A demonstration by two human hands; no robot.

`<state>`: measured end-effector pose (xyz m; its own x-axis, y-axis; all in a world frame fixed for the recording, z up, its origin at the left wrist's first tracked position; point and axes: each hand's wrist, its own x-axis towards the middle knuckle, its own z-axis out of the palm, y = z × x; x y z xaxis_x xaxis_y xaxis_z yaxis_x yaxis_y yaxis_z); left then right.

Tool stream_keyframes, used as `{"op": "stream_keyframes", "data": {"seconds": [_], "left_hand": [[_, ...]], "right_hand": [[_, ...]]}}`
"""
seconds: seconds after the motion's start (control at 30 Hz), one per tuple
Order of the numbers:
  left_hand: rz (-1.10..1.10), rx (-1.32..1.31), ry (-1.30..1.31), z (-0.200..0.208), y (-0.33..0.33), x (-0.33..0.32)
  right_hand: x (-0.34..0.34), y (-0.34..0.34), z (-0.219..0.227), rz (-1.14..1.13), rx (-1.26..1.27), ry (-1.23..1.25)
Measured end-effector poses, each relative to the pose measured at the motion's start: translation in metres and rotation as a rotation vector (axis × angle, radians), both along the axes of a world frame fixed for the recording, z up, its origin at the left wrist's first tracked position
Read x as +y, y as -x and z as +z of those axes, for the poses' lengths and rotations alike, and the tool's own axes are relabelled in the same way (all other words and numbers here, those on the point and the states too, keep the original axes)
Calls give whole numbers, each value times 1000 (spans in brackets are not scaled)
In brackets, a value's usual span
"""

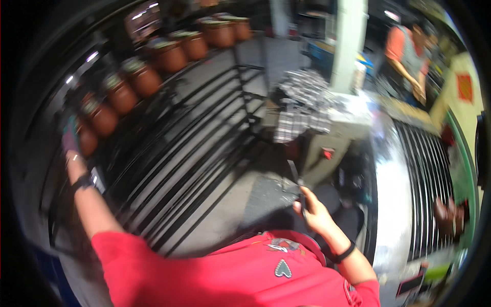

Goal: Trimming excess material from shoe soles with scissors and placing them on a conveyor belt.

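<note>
Fingers of right hand (313,211) grip thin dark tool (296,180), perhaps knife; left hand (70,138) blurred by clay pots (144,78).

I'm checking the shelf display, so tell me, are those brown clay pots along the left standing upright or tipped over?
Upright. The brown clay pots stand in a curved row with their rims facing up; motion blur hides what is inside. The left hand reaches toward one.

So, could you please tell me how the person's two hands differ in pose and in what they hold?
The left hand is stretched far out toward the row of brown clay pots; the right hand stays close to the body. The right hand grips a thin dark tool; what the left holds is too blurred to tell. Both wrists wear dark bands.
</note>
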<state>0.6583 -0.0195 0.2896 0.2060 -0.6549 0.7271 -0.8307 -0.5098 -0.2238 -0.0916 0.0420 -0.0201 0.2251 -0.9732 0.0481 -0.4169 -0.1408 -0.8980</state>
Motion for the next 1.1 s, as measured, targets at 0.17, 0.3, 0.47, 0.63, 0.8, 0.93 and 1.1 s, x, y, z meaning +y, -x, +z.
{"op": "stream_keyframes", "data": {"seconds": [0.17,0.3,0.47,0.63,0.8,0.93,1.1], "left_hand": [[-368,-100,518,-179,99,141],[-483,-73,974,-118,28,29],[-857,98,705,-97,296,-119],[-1695,855,-186,-148,626,-134],[-2136,719,-800,-219,858,-121],[-2159,282,-1129,-241,1035,-44],[-2198,-65,-1152,-277,1191,25]], "right_hand": [[22,31,17,-157,-19,-22],[45,62,3,-287,-54,80],[126,139,-1,-669,284,160],[216,178,-2,-1047,599,-6],[286,180,-4,-1323,627,-60],[318,177,-17,-1484,691,-38],[320,180,-37,-1458,685,-131]]}}
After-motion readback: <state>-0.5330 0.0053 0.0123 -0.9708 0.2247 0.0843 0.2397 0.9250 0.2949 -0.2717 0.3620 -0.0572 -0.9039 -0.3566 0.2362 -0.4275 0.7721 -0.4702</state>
